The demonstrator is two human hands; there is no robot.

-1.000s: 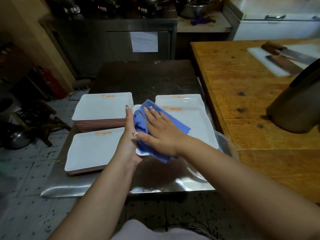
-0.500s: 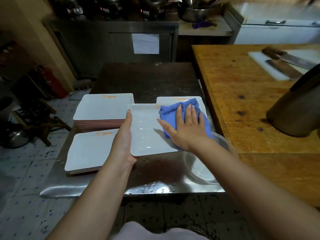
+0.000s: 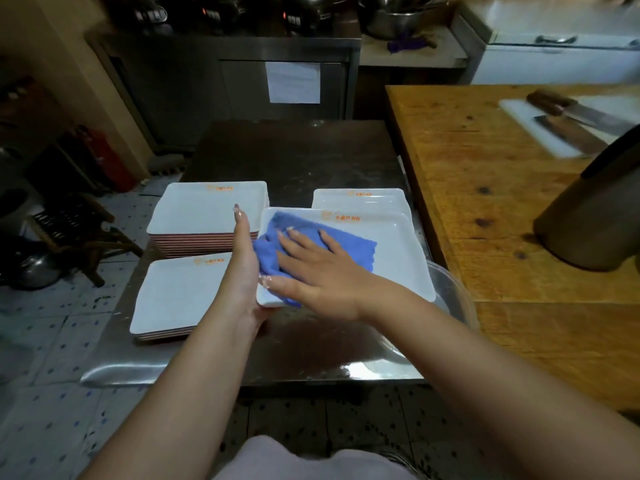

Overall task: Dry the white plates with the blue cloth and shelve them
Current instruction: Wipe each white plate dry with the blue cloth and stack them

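**Cloth swept back to the plate's left side**

Head view: The right hand [image 3: 322, 275] lies flat, fingers straight, pressing the blue cloth [image 3: 311, 251] onto the white plate [image 3: 391, 261]. The left hand [image 3: 244, 258] steadies that plate at its left edge, fingers extended along the rim; whether the thumb curls under cannot be made out. Half a second ago the cloth and right hand were over the plate's right part; now they sit over its left half, near the left hand, so a wiping stroke has crossed the face from right to left. The plate is held just above the steel table [image 3: 294, 154], in front of a wet stack [image 3: 360, 199] behind it. Two stacks lie to the left: a tall far stack [image 3: 204, 209] and a low near stack [image 3: 173, 296].

Judging from this, drying of this plate is well along, and shelving has not begun for it.
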